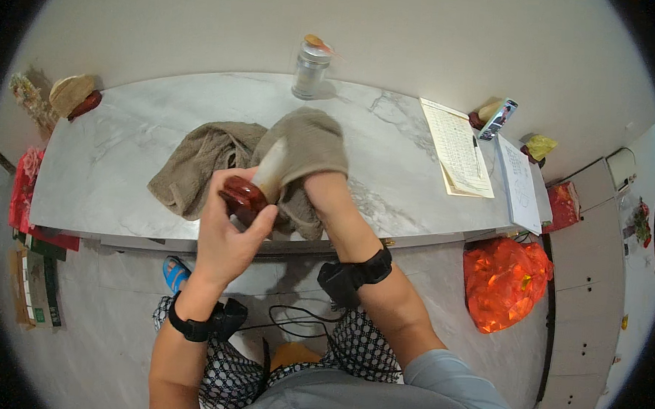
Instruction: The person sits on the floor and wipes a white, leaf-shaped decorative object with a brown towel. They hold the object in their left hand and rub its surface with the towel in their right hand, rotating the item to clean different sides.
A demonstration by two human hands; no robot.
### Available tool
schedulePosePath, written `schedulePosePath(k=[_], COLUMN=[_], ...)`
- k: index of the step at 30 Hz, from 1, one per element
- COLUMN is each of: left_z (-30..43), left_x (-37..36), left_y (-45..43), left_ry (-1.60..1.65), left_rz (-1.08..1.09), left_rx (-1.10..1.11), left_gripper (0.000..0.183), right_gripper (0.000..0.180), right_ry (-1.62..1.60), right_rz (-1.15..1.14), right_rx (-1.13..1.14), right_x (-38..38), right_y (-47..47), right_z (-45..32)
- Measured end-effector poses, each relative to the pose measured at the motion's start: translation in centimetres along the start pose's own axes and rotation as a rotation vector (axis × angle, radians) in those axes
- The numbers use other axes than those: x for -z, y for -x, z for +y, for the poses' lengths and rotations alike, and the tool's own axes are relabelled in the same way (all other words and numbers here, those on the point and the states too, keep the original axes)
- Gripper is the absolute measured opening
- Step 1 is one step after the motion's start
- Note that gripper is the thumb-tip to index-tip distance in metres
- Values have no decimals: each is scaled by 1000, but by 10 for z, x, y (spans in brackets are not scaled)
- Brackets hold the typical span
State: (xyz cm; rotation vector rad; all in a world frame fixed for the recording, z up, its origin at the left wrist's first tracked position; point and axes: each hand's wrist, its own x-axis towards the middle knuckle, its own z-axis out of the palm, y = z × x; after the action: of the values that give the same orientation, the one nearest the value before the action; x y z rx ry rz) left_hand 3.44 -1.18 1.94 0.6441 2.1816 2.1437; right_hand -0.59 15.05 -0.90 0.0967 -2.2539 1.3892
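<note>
My left hand (228, 235) grips the glossy dark red base of an ornament (243, 199). Its pale, translucent upper part, probably stone, points up and away from me. A grey-brown towel (311, 140) covers my right hand (326, 185) past the fingers, with only the back of the hand and the wrist showing. The towel touches the right side of the pale part. More of the towel lies bunched on the marble-patterned tabletop (114, 138), left of and beneath the hands. How my right fingers are placed is hidden by the cloth.
A lidded clear jar (311, 73) stands at the back with a small orange-brown object on top. To the right are a handwritten notebook (452, 150), a pen, a phone (497, 120), papers (520, 184) and small ornaments. Another ornament (72, 96) is at the back left corner.
</note>
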Motion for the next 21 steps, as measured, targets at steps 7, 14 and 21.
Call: schedulePosePath(k=[7, 14, 21], left_z=[-1, 3, 0], left_x=[7, 6, 4], left_y=[-3, -3, -4], left_ry=[-179, -287, -274], left_rz=[80, 6, -18], left_rx=[-116, -183, -263], left_gripper=[42, 41, 40], right_gripper=[32, 37, 28], right_ry=[326, 550, 759], right_rz=[-88, -119, 136], right_rx=[456, 360, 392], right_x=[2, -1, -10], right_y=[14, 18, 1], right_z=[-27, -21, -13])
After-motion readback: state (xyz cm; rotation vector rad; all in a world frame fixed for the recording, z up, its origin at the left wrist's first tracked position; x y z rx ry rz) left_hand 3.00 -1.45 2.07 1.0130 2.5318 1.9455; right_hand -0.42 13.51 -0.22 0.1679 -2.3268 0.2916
